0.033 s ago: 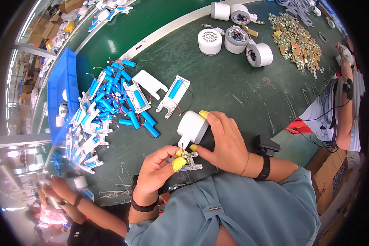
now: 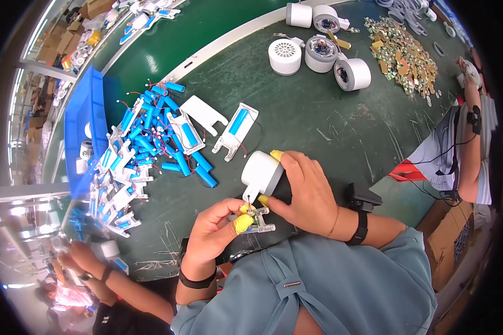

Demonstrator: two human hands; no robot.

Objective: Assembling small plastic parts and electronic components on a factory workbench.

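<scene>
My right hand (image 2: 310,192), with yellow finger covers, is wrapped round a white cylindrical fan-like housing (image 2: 258,168) with a grey rim and a short stem. In front of it, my left hand (image 2: 213,226) pinches a white plastic handle piece (image 2: 267,227) between yellow-covered thumb and finger. A small green circuit board shows in that piece, close under the stem. Thin wires seem to run between the stem and the piece; fingers hide part of them. Beyond my hands lies a white handle shell (image 2: 239,125) bearing a blue cylindrical battery.
A heap of blue batteries (image 2: 145,142) and white shells covers the left, beside a blue bin (image 2: 86,128). Several white round housings (image 2: 285,57) stand at the back, left of a circuit-board pile (image 2: 408,61). Other people's arms (image 2: 134,296) show at both sides. A black device (image 2: 364,198) sits near my right wrist.
</scene>
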